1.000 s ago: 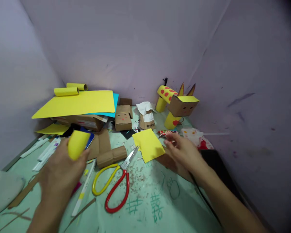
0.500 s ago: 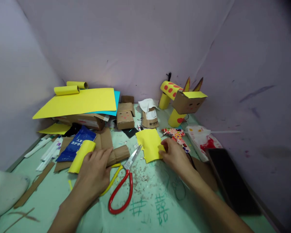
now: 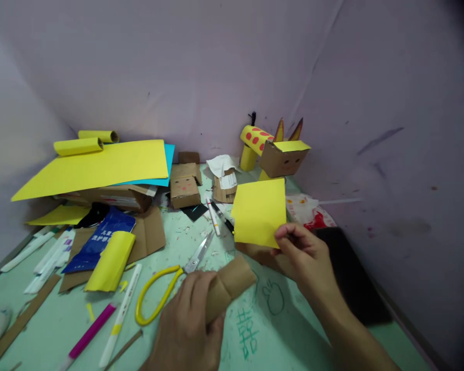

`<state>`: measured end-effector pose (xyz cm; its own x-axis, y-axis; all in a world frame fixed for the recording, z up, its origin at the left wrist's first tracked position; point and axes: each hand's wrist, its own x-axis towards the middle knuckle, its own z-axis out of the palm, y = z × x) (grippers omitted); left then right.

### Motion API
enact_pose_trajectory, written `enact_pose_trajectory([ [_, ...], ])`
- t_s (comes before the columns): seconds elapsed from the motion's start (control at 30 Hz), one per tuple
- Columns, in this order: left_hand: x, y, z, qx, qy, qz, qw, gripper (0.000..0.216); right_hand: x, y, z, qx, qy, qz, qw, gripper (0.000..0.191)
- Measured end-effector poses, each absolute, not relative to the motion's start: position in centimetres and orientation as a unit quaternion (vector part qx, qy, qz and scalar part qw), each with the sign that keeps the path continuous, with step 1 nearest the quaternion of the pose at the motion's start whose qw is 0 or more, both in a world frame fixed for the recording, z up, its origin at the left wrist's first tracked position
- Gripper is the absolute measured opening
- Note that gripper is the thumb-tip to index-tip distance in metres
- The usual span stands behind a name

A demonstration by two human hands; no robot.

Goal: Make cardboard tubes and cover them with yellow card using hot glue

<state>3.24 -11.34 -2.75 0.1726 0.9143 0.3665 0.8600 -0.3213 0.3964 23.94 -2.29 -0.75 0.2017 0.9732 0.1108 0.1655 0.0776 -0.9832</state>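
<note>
A brown cardboard tube (image 3: 234,284) is wrapped in the fingers of my left hand (image 3: 187,319), tilted up to the right above the table. My right hand (image 3: 305,252) pinches the lower right corner of a yellow paper piece (image 3: 260,212), which is raised off the table with its left edge ragged. Scissors (image 3: 193,263) lie just beyond my left hand; one yellow handle loop shows, and the other is hidden behind the hand. A yellow-wrapped tube (image 3: 112,262) rests farther left.
A cardboard-headed yellow animal figure (image 3: 286,159) stands at the back right. Yellow sheets (image 3: 112,165) lie over a box at the back left. Markers (image 3: 85,335) lie at front left, beside a blue packet (image 3: 100,239). A dark flat slab (image 3: 355,278) is at right.
My left hand has lifted the cardboard tube and moved right, over part of the scissors. My right hand has picked up the yellow paper. The view has shifted right.
</note>
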Motion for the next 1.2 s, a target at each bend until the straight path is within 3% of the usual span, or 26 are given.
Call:
enact_pose_trajectory([
  [0.1,3.7,-11.4,-3.4,0.782,0.557,0.277,0.042,0.047,24.2,-3.5,-1.1,-0.524,-0.429,0.455,0.579,0.014],
  [0.37,2.9,-10.0,-2.8,0.693,0.709,0.127,0.042,0.038,24.6,-5.2,-2.2,-0.557,-0.318,0.554,0.531,0.030],
  [0.5,1.1,-9.5,-1.4,0.632,0.769,0.080,0.051,0.029,25.0,-6.6,-2.7,-0.551,-0.341,0.610,0.456,0.028],
  [0.63,0.3,-9.8,-1.3,0.647,0.738,0.191,0.002,0.039,25.3,-8.9,-3.6,-0.537,-0.414,0.662,0.319,0.020],
  [0.73,1.8,-10.3,-2.0,0.733,0.630,0.258,0.013,0.041,25.7,-10.1,-3.9,-0.558,-0.492,0.604,0.285,0.019],
  [0.9,5.4,-11.0,-3.2,0.817,0.514,0.253,0.072,0.045,27.0,-10.4,-3.9,-0.558,-0.567,0.527,0.301,0.021],
  [1.07,4.5,-11.2,-3.3,0.838,0.495,0.225,0.044,0.040,27.8,-11.0,-4.0,-0.604,-0.560,0.450,0.346,0.023],
  [1.2,3.3,-11.2,-3.0,0.843,0.488,0.225,0.006,0.040,27.3,-11.5,-3.5,-0.578,-0.596,0.411,0.376,0.013],
])
